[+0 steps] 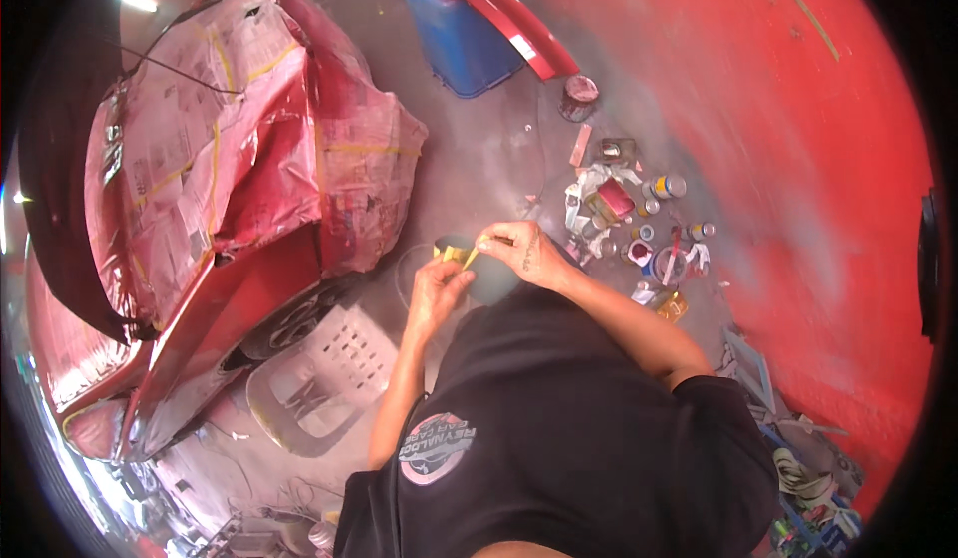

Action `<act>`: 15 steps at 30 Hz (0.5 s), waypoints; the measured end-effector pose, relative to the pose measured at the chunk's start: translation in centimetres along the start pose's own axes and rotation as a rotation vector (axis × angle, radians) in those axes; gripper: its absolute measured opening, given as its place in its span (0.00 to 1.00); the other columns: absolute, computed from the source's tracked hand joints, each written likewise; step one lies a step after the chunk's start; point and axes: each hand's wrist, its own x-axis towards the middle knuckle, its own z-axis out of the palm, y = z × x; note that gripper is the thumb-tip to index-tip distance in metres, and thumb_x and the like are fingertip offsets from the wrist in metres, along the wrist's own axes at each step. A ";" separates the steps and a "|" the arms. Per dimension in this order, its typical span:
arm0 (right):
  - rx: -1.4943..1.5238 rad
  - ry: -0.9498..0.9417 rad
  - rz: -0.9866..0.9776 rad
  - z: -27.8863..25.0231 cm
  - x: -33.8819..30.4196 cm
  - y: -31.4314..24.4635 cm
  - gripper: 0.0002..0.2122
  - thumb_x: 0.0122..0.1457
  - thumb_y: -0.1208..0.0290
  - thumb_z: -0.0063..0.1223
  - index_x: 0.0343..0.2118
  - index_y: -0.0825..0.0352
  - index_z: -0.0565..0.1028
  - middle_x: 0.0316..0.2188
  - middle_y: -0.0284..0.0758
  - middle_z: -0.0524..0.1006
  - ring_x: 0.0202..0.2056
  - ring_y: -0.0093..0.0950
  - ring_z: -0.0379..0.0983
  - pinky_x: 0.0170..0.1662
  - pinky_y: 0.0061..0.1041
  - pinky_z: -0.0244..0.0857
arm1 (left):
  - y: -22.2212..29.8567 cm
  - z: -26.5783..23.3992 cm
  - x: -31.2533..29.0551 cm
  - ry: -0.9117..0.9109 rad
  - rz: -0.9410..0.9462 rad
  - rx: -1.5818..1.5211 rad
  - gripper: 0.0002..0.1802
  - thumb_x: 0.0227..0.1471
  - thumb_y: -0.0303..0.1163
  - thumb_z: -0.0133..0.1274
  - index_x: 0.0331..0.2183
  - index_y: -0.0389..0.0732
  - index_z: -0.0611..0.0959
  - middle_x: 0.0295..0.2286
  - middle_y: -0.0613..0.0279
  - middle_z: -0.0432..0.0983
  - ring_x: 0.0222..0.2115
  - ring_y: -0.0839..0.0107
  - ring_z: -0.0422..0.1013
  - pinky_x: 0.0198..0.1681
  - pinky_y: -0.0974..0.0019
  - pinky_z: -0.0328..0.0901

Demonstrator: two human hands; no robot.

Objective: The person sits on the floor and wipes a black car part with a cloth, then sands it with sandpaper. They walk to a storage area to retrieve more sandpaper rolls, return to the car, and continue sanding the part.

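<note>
In front of my body, both hands come together over a piece of yellow tape (471, 259). My left hand (436, 290) is closed, its thumb and fingers pinching the tape at the lower left. On the other side my right hand (524, 255) pinches the upper end of the strip between thumb and fingertips. More yellow shows just beyond my left fingers; whether it is a roll or a folded piece, I cannot tell. A dull green round shape (489, 280) lies below the hands, partly covered by them and my dark shirt.
At left stands a red car masked with paper (269, 149). A dusty plastic chair (349, 358) is near its wheel. Paint cans (663, 187) and rags lie on the floor at right, before a red wall (798, 159). Farther off, a red panel (514, 24) rests on a blue bin (454, 39).
</note>
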 end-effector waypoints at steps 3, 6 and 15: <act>-0.029 -0.015 -0.055 -0.4 3.7 0.6 0.13 0.61 0.63 0.58 0.38 0.70 0.82 0.22 0.40 0.78 0.26 0.26 0.73 0.33 0.31 0.68 | -0.5 -1.1 2.2 0.030 -0.029 0.007 0.12 0.55 0.31 0.63 0.32 0.30 0.85 0.31 0.61 0.74 0.26 0.72 0.72 0.28 0.65 0.66; -0.077 -0.071 -0.068 -1.2 8.3 -0.2 0.13 0.61 0.63 0.59 0.37 0.70 0.82 0.22 0.40 0.78 0.25 0.27 0.73 0.32 0.31 0.67 | 0.0 -2.8 5.1 0.056 -0.118 -0.049 0.13 0.54 0.33 0.65 0.34 0.31 0.85 0.32 0.62 0.75 0.29 0.73 0.73 0.30 0.66 0.67; -0.110 -0.281 -0.297 -6.8 26.2 -1.9 0.13 0.60 0.62 0.59 0.35 0.69 0.83 0.22 0.47 0.78 0.23 0.39 0.76 0.31 0.37 0.67 | 2.9 -5.4 20.2 0.280 -0.195 -0.118 0.11 0.55 0.32 0.65 0.36 0.34 0.86 0.33 0.67 0.77 0.31 0.77 0.71 0.35 0.69 0.68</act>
